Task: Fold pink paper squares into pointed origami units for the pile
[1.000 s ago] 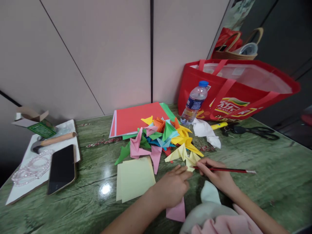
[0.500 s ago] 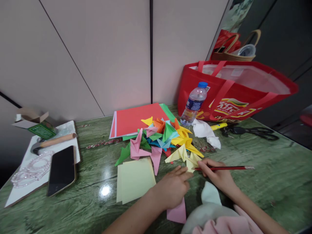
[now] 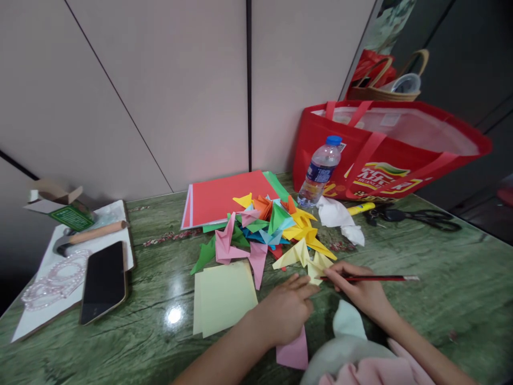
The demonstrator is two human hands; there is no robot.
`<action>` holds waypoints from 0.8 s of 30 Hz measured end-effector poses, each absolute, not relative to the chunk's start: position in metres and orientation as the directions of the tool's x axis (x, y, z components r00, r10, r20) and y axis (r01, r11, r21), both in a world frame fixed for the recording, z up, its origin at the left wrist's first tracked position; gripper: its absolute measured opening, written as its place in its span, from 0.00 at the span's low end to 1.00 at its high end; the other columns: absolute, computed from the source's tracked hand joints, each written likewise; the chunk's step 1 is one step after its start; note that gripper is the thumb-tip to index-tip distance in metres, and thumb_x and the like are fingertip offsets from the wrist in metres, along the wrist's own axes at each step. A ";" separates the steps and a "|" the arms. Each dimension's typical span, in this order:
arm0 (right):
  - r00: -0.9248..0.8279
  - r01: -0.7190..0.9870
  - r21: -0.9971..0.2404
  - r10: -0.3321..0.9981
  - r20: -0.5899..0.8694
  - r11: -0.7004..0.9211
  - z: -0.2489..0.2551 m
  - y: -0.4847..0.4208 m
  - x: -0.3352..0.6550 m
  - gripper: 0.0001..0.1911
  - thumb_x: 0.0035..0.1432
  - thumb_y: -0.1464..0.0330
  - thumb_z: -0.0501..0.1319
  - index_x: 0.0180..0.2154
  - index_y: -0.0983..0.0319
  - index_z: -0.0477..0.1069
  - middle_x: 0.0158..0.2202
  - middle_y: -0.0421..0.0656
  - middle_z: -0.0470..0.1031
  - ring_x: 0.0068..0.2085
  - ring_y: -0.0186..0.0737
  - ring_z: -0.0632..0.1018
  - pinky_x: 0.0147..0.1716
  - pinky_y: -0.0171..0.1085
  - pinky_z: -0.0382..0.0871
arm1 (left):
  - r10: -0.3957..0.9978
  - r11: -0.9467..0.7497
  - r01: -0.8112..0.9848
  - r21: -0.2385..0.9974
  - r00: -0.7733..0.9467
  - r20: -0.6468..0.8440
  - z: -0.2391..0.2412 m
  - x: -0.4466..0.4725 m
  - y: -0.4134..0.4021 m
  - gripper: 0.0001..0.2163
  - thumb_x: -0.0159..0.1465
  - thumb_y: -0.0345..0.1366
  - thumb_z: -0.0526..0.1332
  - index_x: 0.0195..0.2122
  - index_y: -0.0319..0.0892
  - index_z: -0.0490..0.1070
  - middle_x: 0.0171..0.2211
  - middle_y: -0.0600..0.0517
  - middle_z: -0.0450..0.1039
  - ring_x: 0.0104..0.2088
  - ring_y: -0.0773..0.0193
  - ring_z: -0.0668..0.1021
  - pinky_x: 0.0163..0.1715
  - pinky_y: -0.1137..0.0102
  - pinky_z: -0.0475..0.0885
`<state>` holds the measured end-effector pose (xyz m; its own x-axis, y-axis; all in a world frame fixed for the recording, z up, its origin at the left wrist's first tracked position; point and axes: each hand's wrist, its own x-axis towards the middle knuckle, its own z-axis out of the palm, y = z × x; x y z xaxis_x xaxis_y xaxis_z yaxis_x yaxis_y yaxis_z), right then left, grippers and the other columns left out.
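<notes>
My right hand [image 3: 358,289] is closed around a red and dark pencil [image 3: 380,278], which lies nearly level with its far end pointing right. At its fingertips is a pale yellow folded paper piece [image 3: 318,264]. My left hand [image 3: 286,310] rests on the table with fingers stretched out, their tips at the lower edge of that piece. Under my left hand a pink paper [image 3: 293,350] sticks out, partly hidden. Just beyond, another pale yellow folded piece [image 3: 296,254] borders a pile of colourful folded papers [image 3: 264,224]. Left of my left hand lie pale yellow square sheets [image 3: 226,297].
Red sheets [image 3: 228,198] lie behind the pile. A water bottle [image 3: 319,174], crumpled tissue [image 3: 334,214], yellow tube [image 3: 361,208], scissors [image 3: 425,217] and red bag [image 3: 385,155] are right. At left are a phone [image 3: 105,280], hammer [image 3: 96,233], beads [image 3: 60,280] and small box [image 3: 66,211].
</notes>
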<state>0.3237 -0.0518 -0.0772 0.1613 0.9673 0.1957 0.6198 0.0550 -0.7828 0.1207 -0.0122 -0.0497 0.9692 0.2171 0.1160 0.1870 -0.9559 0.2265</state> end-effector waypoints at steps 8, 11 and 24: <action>0.204 0.665 -0.746 0.951 0.231 0.038 -0.078 -0.051 0.325 0.21 0.56 0.58 0.52 0.15 0.59 0.61 0.12 0.35 0.61 0.16 0.32 0.66 0.19 0.31 0.61 | 0.222 -0.954 0.189 0.233 0.967 0.124 -0.052 0.120 -0.012 0.11 0.60 0.27 0.50 0.34 0.33 0.73 0.53 0.44 0.65 0.57 0.57 0.61 0.58 0.64 0.52; 0.203 0.655 -0.755 0.955 0.216 0.032 -0.079 -0.051 0.325 0.20 0.56 0.58 0.52 0.16 0.60 0.62 0.12 0.35 0.62 0.16 0.32 0.66 0.19 0.31 0.62 | 0.222 -0.954 0.187 0.236 0.966 0.132 -0.053 0.120 -0.012 0.11 0.60 0.27 0.51 0.34 0.33 0.73 0.53 0.44 0.65 0.57 0.56 0.61 0.58 0.64 0.52; 0.181 0.660 -0.750 0.963 0.202 0.034 -0.076 -0.050 0.325 0.20 0.56 0.59 0.52 0.16 0.59 0.63 0.12 0.36 0.63 0.17 0.33 0.67 0.20 0.32 0.63 | 0.223 -0.951 0.187 0.248 0.966 0.129 -0.052 0.120 -0.012 0.11 0.59 0.26 0.51 0.34 0.34 0.73 0.53 0.44 0.65 0.57 0.56 0.61 0.57 0.64 0.53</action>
<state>0.3249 -0.0497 -0.0764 0.1807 0.9625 0.2022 0.6604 0.0336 -0.7502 0.1199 -0.0123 -0.0520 0.9662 0.2234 0.1286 0.1868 -0.9505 0.2482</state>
